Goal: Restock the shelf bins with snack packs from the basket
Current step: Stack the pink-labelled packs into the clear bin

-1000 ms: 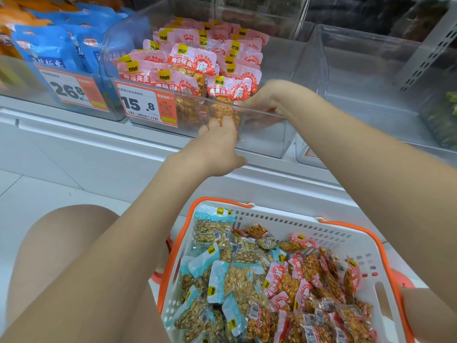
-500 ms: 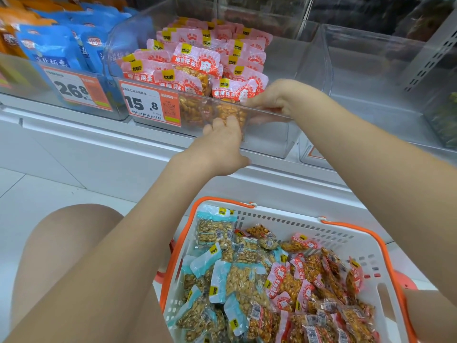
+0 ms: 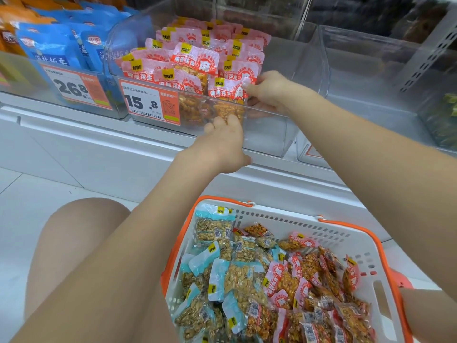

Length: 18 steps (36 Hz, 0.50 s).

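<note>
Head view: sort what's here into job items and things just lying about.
Job items:
- basket of snack packs
- pink packs, one in the right hand
- clear bin, touched by the left hand

Lying about:
- blue bags
- price tags
- neighbouring bin

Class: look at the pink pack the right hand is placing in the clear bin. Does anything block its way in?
Nothing visible does. The right hand holds the pink pack already inside the bin, beside other pink packs. The left hand touches only the bin's front wall, outside.
</note>
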Available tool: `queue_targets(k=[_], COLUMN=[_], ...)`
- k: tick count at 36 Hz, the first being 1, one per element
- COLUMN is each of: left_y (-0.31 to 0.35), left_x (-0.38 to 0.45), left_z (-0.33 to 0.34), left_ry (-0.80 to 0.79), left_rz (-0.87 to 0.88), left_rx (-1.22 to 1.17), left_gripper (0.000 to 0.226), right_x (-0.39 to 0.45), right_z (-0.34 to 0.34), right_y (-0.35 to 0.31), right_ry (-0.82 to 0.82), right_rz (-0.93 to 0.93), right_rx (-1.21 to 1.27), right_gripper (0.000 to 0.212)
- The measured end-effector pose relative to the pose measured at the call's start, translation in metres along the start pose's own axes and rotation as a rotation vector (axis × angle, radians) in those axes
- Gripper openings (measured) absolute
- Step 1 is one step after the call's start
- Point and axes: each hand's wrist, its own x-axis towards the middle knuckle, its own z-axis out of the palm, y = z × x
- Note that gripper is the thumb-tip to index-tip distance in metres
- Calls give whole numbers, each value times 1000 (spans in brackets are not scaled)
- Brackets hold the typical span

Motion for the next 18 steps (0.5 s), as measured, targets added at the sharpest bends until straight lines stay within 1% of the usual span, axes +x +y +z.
queue_targets(k=[2, 4, 6, 8, 10, 13, 15, 18], left_y=[1, 1, 1, 0, -1, -2, -3, -3], left_x=[0, 0, 0, 0, 0, 0, 0, 0], left_z=[0, 0, 0, 0, 0, 1, 0, -1], left_ry=[3, 5, 4, 5, 6, 6, 4, -6], left_rz=[-3, -3, -3, -1, 3, 1, 0, 0], left_rx=[1, 1, -3, -1, 1, -4, -12, -28], left_gripper=[67, 67, 66, 66, 67, 68, 68, 68], right_x=[1, -1, -2, -2, 0, 2, 3, 7], right_z=[-1, -3, -6, -7, -6, -5, -6, -6], right_y=[1, 1, 1, 1, 1, 1, 1, 3], right_ry=[-16, -90, -158, -175, -175, -190, -200, -162], right_rz=[82, 161, 249, 319, 346, 360, 377, 348], right_rx=[105, 81, 38, 56, 97, 85, 46, -69], right_gripper=[27, 20, 20, 21, 21, 22, 24, 29])
